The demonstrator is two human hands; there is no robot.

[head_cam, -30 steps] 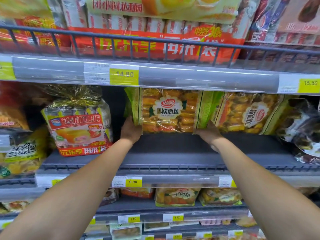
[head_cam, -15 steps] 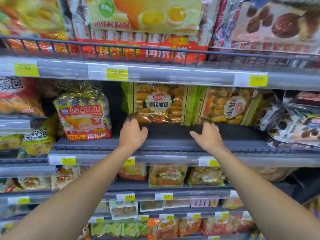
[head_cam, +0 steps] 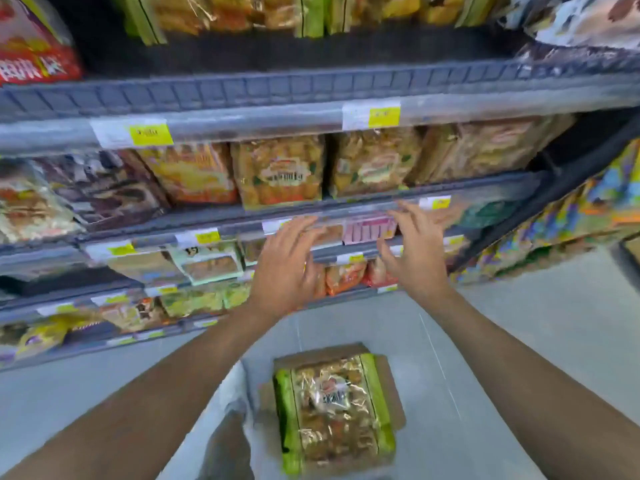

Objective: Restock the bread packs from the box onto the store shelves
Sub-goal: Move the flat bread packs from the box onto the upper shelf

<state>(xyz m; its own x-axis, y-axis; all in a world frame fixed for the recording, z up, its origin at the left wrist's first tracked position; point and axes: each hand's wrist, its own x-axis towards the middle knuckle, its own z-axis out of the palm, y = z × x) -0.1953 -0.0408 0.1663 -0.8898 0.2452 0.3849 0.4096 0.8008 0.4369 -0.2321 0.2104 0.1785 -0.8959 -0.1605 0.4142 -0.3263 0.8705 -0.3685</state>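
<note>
A cardboard box point(head_cam: 393, 389) stands on the floor below me, with a green-edged bread pack point(head_cam: 332, 410) lying flat on top inside it. The same kind of bread packs point(head_cam: 225, 12) stand on the upper shelf point(head_cam: 311, 88) at the top of the view. My left hand point(head_cam: 287, 268) and my right hand point(head_cam: 415, 251) hover in the air in front of the lower shelves, fingers spread, holding nothing. Both hands are well above the box and below the upper shelf.
Further bread packs point(head_cam: 280, 171) fill the second shelf, and smaller packs line the shelves under it. Yellow price tags point(head_cam: 372, 116) run along the shelf rails. A colourful display point(head_cam: 568, 216) stands at the right. Grey floor surrounds the box.
My hands have let go of the bread pack on the upper shelf and dropped away from it. My view has tilted down, bringing the box on the floor into sight.
</note>
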